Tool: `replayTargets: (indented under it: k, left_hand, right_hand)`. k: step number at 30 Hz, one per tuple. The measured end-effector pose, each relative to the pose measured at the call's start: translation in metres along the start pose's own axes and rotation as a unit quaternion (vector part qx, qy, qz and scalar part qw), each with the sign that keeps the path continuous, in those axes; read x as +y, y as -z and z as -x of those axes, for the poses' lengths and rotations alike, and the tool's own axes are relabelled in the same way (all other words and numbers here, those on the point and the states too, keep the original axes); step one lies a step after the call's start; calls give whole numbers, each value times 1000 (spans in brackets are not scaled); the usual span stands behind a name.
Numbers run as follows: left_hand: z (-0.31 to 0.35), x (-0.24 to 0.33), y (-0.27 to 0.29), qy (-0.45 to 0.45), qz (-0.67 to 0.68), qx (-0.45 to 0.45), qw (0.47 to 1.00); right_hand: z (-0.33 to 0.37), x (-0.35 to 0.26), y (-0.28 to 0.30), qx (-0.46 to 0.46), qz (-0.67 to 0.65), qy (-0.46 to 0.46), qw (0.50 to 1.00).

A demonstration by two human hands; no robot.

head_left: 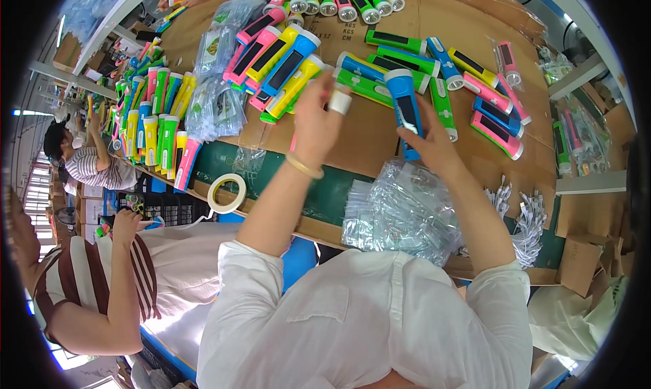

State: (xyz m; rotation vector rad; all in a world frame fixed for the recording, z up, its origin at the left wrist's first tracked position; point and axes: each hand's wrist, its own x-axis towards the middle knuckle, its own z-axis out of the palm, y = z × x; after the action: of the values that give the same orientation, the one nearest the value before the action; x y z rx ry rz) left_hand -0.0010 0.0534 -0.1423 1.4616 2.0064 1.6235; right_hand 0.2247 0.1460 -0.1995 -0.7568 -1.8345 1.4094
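My right hand (437, 141) is closed around a blue flashlight (405, 104) with a dark panel along its side, held upright above the table. To its left, my left hand (319, 121) is raised with curled fingers. A small white cylindrical piece (340, 103) shows at those fingers; whether it is a held thing or a wrapping on a finger I cannot tell. Behind that hand lies a pile of pink, yellow and blue flashlights (281, 67). Several more, such as a green flashlight (442, 107), lie around the blue one. Clear plastic bags (403, 209) are heaped close to my body.
A tape roll (226, 193) sits at the table's near edge. Bundled white cables (529, 229) lie on the right. More clear bags (215, 104) and rows of flashlights (152, 128) fill the left. A co-worker in stripes (102, 287) is close on my left; another person's hand reaches in at the far edge.
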Motion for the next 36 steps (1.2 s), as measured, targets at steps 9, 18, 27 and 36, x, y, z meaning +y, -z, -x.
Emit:
replayTargets:
  k: [9,18,27,36]
  left_hand:
    - [-163,-185,142,70,-409,-1,910]
    - [-178,-195,134,184,-290,-87,935]
    - [-168,-138,113,275,-124,-188,935]
    - [-153,-184,95,277,98,-197,935]
  right_hand:
    - [-35,-25,18,63,632,-24,772]
    - [-133,3,-70,-108,568,19,816]
    - [-88,15,-34,-20,641,-55,765]
    - [-38,-14,10,-37,641,-167,748]
